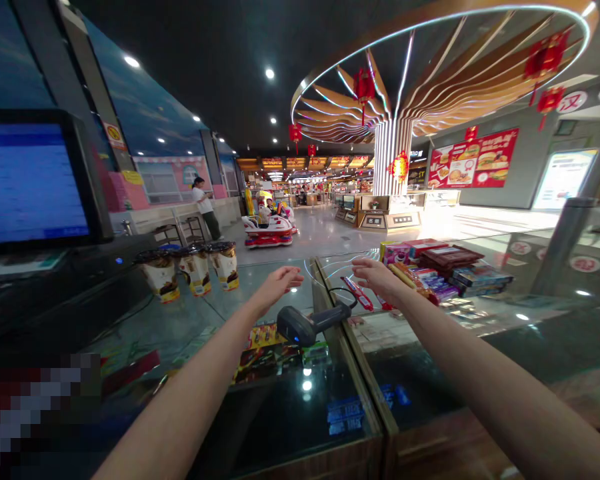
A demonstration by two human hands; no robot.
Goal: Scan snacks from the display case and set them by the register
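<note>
My left hand (279, 288) hovers over the glass counter (265, 270), its fingers stretched toward the right and nothing in them. Opposite it, my right hand (377, 279) has its fingers extended to the left, also with nothing visible in its grasp. A red-wrapped bar (357, 293) lies on the glass just below the right fingers, and I cannot tell whether they touch it. Between my forearms rests a dark handheld barcode scanner (300, 325) with a small blue light and a cable. Beside the right hand is a pile of packaged snacks (447, 260), boxes and wrapped bars.
Three lidded cups (195, 272) stand on the counter to the left, near a monitor (27, 180). Wooden strips (350, 353) divide the glass tops, with packets underneath. Farther off are a person (207, 208) standing and a ride-on car (267, 230). A dark post (563, 247) rises at right.
</note>
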